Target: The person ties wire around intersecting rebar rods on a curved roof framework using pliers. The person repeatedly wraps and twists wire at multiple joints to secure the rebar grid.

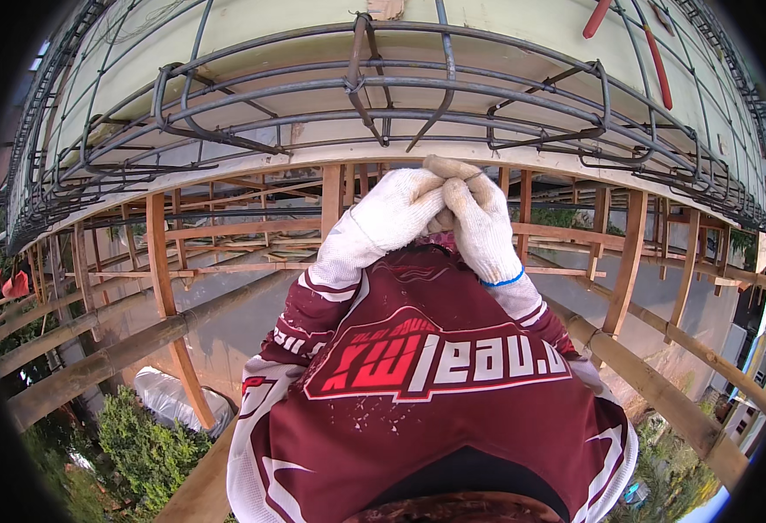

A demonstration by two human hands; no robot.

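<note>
My left hand (398, 209), in a white knit work glove, is closed in front of my chest, its fingertips meeting those of the other hand. My right hand (485, 218), in a matching glove with a blue cuff edge and tan-stained fingers, is also closed, with thumb and fingers pressed together. Whatever lies between the fingertips is too small or hidden to make out. Just beyond both hands runs a cage of steel reinforcing bars (479, 87), with bent stirrups tied along it. The hands appear apart from the bars.
Pale formwork panels (270, 30) lie under the bar mesh. Two red handles (659, 70) rest there at upper right. Timber posts (163, 261) and round poles (95, 375) form scaffolding around me. Far below are shrubs (143, 440) and a silver-grey covered object (178, 397).
</note>
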